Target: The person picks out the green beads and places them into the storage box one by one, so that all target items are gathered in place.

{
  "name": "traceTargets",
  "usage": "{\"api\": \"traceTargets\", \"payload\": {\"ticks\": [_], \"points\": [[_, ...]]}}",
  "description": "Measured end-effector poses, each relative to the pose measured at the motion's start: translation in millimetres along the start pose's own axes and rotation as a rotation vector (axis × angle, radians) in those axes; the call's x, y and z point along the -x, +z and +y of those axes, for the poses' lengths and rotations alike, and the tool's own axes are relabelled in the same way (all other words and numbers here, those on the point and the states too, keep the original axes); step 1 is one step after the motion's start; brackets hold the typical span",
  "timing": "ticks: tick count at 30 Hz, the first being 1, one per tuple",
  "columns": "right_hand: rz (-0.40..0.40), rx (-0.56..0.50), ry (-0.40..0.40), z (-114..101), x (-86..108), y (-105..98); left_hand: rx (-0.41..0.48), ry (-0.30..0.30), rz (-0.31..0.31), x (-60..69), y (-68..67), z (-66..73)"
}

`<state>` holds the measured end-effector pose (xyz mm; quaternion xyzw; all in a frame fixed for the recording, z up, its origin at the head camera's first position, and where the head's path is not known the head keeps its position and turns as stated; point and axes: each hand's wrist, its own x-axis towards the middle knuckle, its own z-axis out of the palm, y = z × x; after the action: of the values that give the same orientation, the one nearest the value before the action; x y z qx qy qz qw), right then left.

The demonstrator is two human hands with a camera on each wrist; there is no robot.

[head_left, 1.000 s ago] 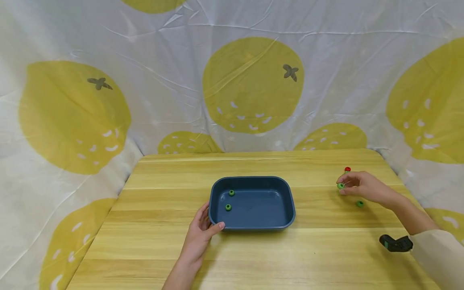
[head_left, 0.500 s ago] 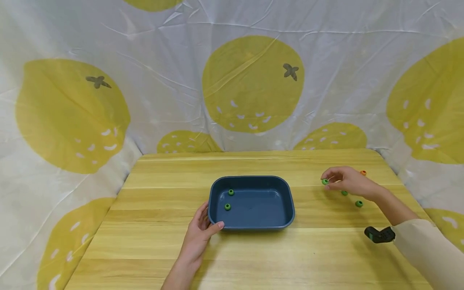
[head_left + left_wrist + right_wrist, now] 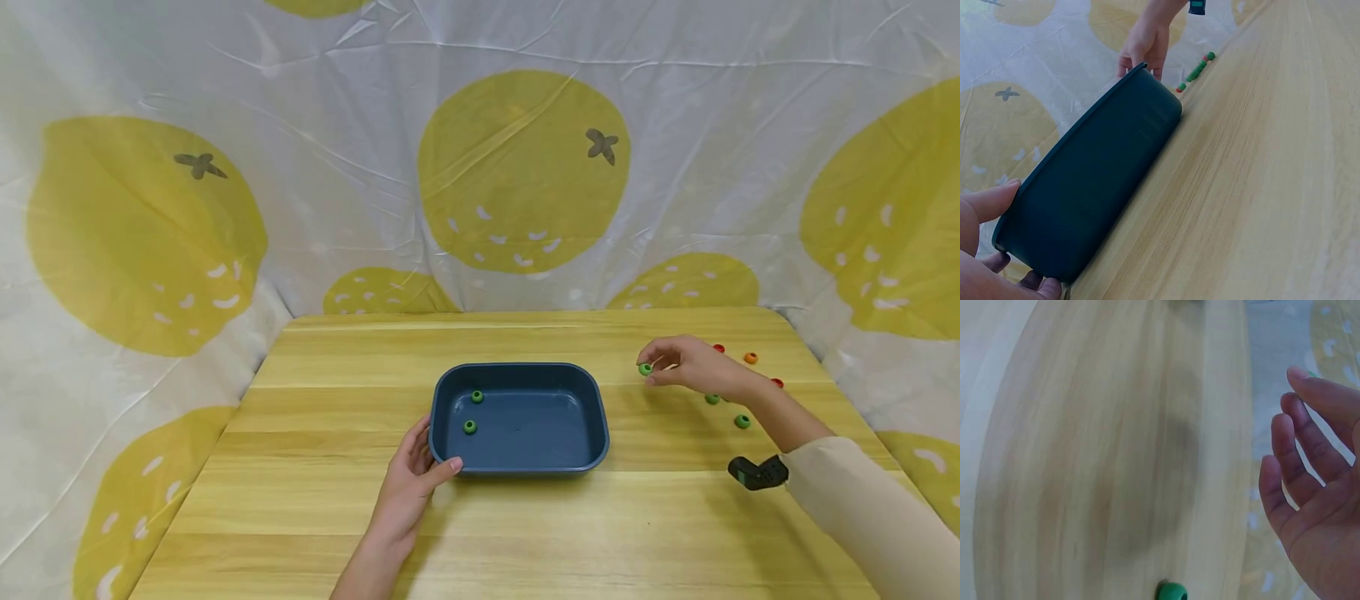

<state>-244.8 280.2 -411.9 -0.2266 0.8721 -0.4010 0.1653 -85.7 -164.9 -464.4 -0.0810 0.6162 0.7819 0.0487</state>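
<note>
A dark blue rectangular tray [image 3: 525, 472] stands on the wooden table, with two green beads [image 3: 470, 427] inside toward its left end. My left hand [image 3: 408, 483] grips the tray's left front corner, thumb on the rim and fingers round the side; the left wrist view shows this hold on the tray [image 3: 1091, 169] too. Above the table, to the right of the tray, my right hand [image 3: 693, 367] pinches a green bead [image 3: 645, 369] between thumb and fingertip. In the right wrist view the right hand [image 3: 1319, 475] hides nearly all of that bead.
Behind and below my right hand lie several loose beads: green ones [image 3: 742, 422], an orange one [image 3: 751, 357] and red ones [image 3: 777, 383]. A black device [image 3: 759, 473] is worn at the right wrist. A lemon-print curtain [image 3: 525, 167] hangs along the table's back edge.
My right hand has moved left toward the tray, carrying the pinched green bead away from the loose beads, more of which now show. The left hand keeps its hold on the tray.
</note>
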Motion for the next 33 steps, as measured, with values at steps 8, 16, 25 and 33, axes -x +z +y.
{"api": "traceTargets", "payload": {"ticks": [8, 16, 25, 33], "points": [[-0.002, 0.037, -0.038, -14.0, -18.9, 2.8, 0.003, 0.002, -0.007, 0.1, 0.5, 0.7], [-0.045, -0.001, -0.067, -27.1, -34.5, 10.2, 0.010, -0.001, -0.007, 0.4, -0.3, 0.1], [-0.075, -0.015, -0.106, -41.1, -52.6, 19.8, -0.012, -0.008, 0.000, -0.3, -2.7, -1.7], [-0.114, -0.039, -0.140, -57.6, -67.0, 29.5, -0.016, -0.008, -0.001, -0.4, -1.6, -1.7]]}}
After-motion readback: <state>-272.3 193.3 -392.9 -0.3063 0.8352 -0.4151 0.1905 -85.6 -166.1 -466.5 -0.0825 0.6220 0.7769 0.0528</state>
